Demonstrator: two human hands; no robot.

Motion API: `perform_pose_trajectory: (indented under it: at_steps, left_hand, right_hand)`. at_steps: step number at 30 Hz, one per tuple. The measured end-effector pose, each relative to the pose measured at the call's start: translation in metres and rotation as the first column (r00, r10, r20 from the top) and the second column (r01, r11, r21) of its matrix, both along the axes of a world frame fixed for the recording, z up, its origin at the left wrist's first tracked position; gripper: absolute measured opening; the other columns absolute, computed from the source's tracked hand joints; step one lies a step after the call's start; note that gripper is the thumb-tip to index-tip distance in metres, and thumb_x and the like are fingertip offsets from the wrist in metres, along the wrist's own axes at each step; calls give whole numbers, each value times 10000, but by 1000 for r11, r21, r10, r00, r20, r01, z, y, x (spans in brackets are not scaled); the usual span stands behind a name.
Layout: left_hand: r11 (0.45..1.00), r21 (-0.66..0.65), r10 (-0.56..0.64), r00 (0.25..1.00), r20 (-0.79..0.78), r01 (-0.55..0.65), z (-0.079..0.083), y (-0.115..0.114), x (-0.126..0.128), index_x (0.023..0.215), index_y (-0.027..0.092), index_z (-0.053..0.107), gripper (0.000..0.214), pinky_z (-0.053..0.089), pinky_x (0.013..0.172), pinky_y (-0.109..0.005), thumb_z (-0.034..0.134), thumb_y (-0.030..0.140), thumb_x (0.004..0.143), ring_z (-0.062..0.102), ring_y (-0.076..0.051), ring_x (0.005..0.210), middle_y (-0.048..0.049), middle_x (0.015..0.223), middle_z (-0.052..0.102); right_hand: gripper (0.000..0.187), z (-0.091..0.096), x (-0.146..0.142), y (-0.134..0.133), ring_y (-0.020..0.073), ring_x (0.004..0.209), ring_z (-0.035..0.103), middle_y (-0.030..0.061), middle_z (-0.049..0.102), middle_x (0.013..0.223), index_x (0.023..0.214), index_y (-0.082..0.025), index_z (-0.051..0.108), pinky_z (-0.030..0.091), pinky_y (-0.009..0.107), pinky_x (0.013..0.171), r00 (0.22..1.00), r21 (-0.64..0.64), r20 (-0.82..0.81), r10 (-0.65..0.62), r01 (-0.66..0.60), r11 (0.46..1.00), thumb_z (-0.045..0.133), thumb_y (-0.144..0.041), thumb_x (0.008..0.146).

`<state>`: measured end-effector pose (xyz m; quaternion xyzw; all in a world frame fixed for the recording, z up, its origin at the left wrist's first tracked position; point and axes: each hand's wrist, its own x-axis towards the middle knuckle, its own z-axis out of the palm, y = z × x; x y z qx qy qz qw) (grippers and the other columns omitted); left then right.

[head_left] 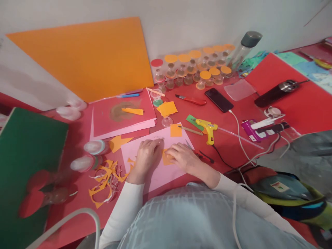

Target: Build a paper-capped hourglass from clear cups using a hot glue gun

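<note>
My left hand (147, 156) is closed, its fingers curled over a pink sheet (155, 180). Whatever sits between those fingertips is too small to make out. My right hand (183, 157) has its bent fingers on an orange paper square (166, 159), holding it against the pink sheet and covering part of it. Above the hands lies another orange paper square (175, 130), with a thin wooden-coloured stick (190, 130) touching it. Beside my right wrist is a dark tool with red parts (204, 156), partly hidden.
A yellow glue gun (209, 130), red cutter knife (191, 100), and phone (219, 99) lie on the red table. Orange-topped small bottles (190, 67) line the wall. Orange paper scraps (105, 183) lie left. White cables cross the right side, near a purple power strip (251, 130).
</note>
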<state>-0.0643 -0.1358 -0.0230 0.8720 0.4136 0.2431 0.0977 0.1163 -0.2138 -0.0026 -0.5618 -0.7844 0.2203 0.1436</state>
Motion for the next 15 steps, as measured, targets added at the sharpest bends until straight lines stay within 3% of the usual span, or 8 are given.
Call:
perform_pose_trajectory:
  at_steps: [4,11,15]
  left_hand:
    - [1000,-11,9,1000,2,-9,2,-1,1,969,204,711,215,490,720,-353,500,240,965,674,-240,748,-82,776,738]
    - [1000,0,6,1000,-7,-6,4,-3,2,934,209,702,215,484,720,-353,489,226,963,667,-238,743,-76,753,726]
    - [1000,-6,-11,1000,-16,11,2,-1,-1,980,207,699,205,485,723,-352,496,220,957,669,-242,757,-78,773,731]
  right_hand:
    - [149,-2,-1,-2,230,983,560,59,640,1066,1064,-221,664,414,383,888,999,1,-13,-33,33,999,685,-177,923]
    - [110,1,-1,-4,229,970,577,76,649,1081,1067,-223,678,433,394,888,1000,10,-15,-24,24,1000,633,-215,967]
    - [199,1,-1,-4,242,988,591,93,658,1107,1162,-226,664,454,419,898,1000,17,-19,-22,23,1000,630,-219,966]
